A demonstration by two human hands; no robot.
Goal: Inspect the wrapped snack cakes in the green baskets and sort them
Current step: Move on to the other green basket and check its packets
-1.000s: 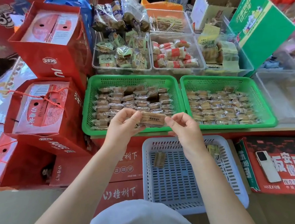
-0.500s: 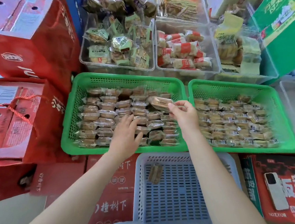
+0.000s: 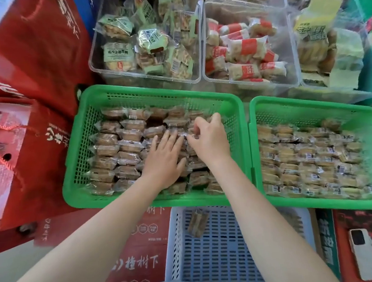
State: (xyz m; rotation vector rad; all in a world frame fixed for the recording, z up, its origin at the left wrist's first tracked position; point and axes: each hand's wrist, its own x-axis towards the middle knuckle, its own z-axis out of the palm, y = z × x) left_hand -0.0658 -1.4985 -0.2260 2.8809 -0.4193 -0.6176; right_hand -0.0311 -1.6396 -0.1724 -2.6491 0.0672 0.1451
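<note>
Snack cakes (image 3: 123,149), brown blocks in clear crinkly wrappers, are lying packed in rows across the left green basket (image 3: 153,92); more are filling the right green basket (image 3: 312,107) beside it. I am resting my left hand (image 3: 164,163) flat, fingers spread, on the cakes near the basket's middle. My right hand (image 3: 209,138) is curling its fingers, pinching a wrapper toward the far right corner. One cake (image 3: 196,223) is lying in the white basket (image 3: 213,262) below.
</note>
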